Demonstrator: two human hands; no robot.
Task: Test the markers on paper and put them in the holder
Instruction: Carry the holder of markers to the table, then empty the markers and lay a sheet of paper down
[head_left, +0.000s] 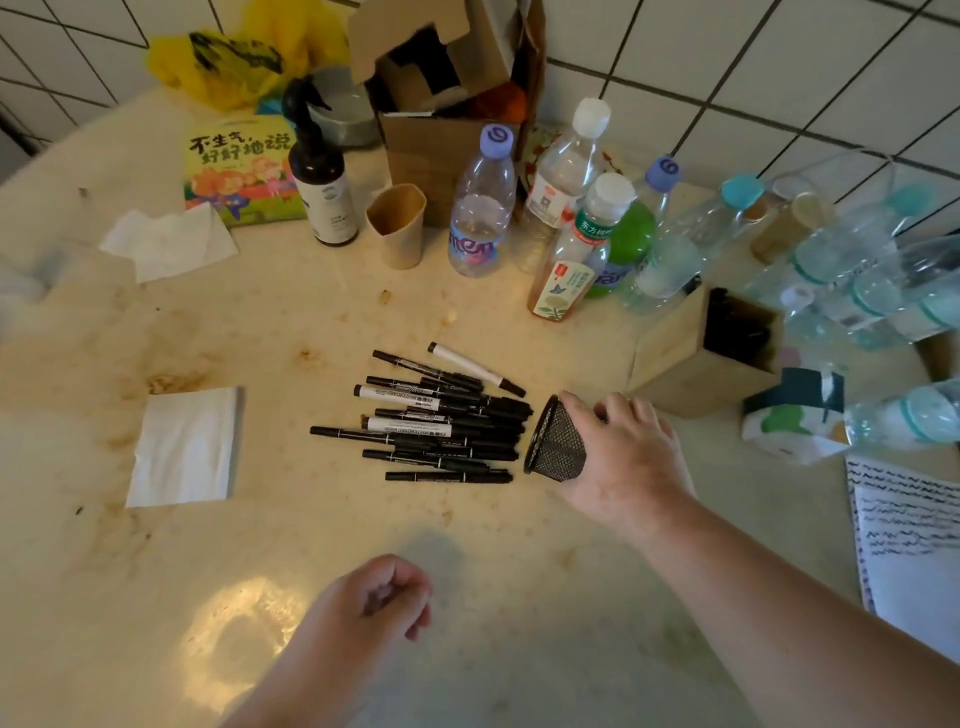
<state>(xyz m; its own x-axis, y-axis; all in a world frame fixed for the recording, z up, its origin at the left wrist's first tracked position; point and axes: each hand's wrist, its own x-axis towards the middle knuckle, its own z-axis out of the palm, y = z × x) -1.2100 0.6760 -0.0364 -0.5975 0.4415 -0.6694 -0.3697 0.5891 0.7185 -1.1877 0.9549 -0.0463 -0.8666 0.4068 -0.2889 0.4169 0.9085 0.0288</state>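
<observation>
Tipping: black mesh pen holder (557, 441) on its side, nothing seen inside
Right grip (626, 454): curled round holder
Left grip (382, 597): loosely curled, empty
Wooden box (675, 358): dark pens inside
Bench (311, 519): black markers (441, 426) piled loose

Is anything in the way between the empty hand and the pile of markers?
No. Only bare tabletop lies between the left hand and the markers. The right hand holds the mesh holder off to the pile's right side.

The right hand (626, 454) grips a black mesh holder (555, 439) lying tipped on its side on the counter (291, 312), its open mouth facing a pile of black markers (441, 423) just left of it. The left hand (376, 605) hovers nearer the person, fingers loosely curled, holding nothing. A white paper sheet (184, 449) lies farther left.
</observation>
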